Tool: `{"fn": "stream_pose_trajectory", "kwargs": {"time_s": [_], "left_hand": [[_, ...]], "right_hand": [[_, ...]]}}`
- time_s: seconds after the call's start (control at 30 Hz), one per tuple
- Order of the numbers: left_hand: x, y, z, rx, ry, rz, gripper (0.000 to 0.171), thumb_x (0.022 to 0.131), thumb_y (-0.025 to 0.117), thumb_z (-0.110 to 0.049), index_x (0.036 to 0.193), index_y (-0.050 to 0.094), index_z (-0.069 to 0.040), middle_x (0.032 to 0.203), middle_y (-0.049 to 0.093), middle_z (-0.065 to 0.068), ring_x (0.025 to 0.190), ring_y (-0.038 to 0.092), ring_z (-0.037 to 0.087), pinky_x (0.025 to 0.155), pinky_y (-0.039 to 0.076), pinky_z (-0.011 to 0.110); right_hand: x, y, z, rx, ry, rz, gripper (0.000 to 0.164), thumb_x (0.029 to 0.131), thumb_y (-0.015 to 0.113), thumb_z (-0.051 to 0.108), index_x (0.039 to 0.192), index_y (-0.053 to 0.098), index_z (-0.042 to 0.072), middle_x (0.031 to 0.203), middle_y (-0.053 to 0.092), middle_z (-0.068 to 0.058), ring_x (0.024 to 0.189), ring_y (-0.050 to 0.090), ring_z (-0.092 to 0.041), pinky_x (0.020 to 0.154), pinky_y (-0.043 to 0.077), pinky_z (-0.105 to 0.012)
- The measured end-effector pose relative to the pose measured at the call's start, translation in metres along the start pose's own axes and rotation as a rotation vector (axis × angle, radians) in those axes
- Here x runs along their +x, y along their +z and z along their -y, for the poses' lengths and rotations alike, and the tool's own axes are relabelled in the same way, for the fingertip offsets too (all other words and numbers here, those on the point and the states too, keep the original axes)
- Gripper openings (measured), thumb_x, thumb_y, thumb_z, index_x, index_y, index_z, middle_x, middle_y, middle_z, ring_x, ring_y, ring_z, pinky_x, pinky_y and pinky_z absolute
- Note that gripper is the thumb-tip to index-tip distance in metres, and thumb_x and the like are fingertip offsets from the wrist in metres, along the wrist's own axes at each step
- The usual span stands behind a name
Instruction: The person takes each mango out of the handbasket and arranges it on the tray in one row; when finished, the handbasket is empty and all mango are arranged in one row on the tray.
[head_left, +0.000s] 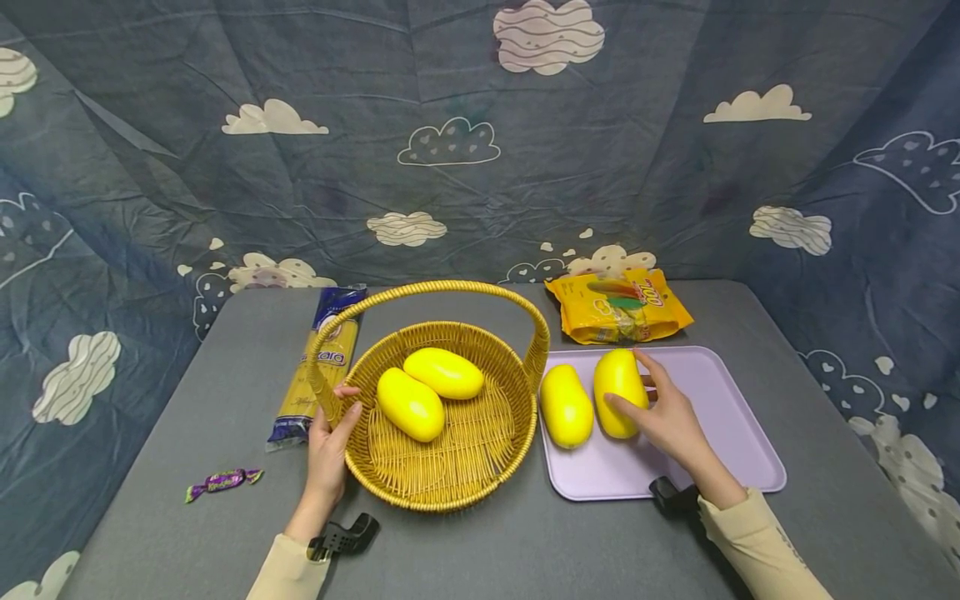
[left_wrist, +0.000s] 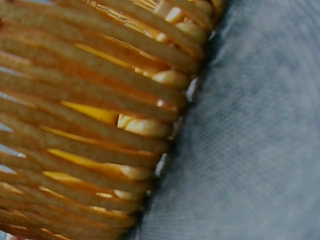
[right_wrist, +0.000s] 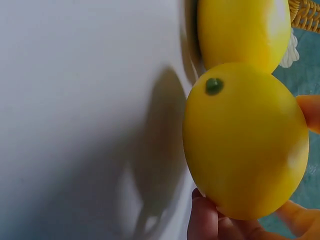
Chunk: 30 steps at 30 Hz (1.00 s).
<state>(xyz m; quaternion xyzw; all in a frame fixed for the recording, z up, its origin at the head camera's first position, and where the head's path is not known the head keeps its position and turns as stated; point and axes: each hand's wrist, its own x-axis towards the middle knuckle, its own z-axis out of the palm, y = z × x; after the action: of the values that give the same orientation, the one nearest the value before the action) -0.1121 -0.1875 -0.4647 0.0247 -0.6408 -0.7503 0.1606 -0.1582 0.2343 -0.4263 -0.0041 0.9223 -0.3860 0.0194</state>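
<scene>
My left hand (head_left: 327, 454) grips the left side of the round woven basket (head_left: 442, 498) at the foot of its arched handle, thumb on the rim. Two yellow mangoes lie inside, one mango (head_left: 410, 405) in front of the other mango (head_left: 444, 373). With thumb and fingers spread to either side, my right hand (head_left: 670, 417) holds another mango (head_left: 621, 392) over the lilac tray (head_left: 720, 450). Its green stem end shows in the right wrist view, and a shadow falls on the tray. A further mango (head_left: 567, 407) lies on the tray's left part. Basket weave (left_wrist: 90, 125) fills much of the left wrist view.
Behind the tray lies a yellow packet (head_left: 622, 307). A pasta bag (head_left: 318, 367) rests left of the basket, partly behind the handle. One purple wrapped candy (head_left: 223, 482) is at the grey table's left front. Cloud-patterned cloth (head_left: 465, 192) hangs at the back and sides.
</scene>
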Motion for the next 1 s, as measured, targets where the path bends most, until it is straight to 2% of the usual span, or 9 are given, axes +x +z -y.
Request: {"fn": "stream_pose_trajectory", "kwargs": {"time_s": [0.33,0.57,1.0], "left_hand": [[-0.0007,0.0006,-0.0005,0.001,0.002,0.0,0.027,0.098,0.052,-0.008,0.12,0.046,0.007,0.128,0.048,0.01,0.131,0.032,0.019,0.106,0.026,0.025],[-0.0006,0.0008,-0.0008,0.001,0.006,0.0,0.027,0.098,0.052,-0.006,0.12,0.046,0.008,0.128,0.048,0.009,0.131,0.031,0.02,0.107,0.024,0.027],[0.0002,-0.0007,0.0013,-0.01,0.022,0.013,0.026,0.097,0.051,-0.005,0.119,0.047,0.008,0.126,0.05,0.009,0.133,0.03,0.022,0.108,0.023,0.028]], "right_hand": [[-0.0005,0.0023,-0.0006,-0.024,0.063,0.066,0.087,0.087,0.064,0.047,0.149,0.021,0.005,0.13,0.043,-0.031,0.111,0.045,-0.043,0.081,0.048,-0.052],[0.0001,0.0036,-0.0011,-0.036,0.097,0.099,0.089,0.087,0.062,0.051,0.149,0.019,0.004,0.13,0.041,-0.032,0.111,0.044,-0.043,0.084,0.046,-0.054],[0.0,0.0055,-0.0007,-0.039,0.114,0.135,0.088,0.089,0.058,0.052,0.148,0.018,0.002,0.132,0.039,-0.033,0.114,0.043,-0.044,0.087,0.044,-0.056]]}}
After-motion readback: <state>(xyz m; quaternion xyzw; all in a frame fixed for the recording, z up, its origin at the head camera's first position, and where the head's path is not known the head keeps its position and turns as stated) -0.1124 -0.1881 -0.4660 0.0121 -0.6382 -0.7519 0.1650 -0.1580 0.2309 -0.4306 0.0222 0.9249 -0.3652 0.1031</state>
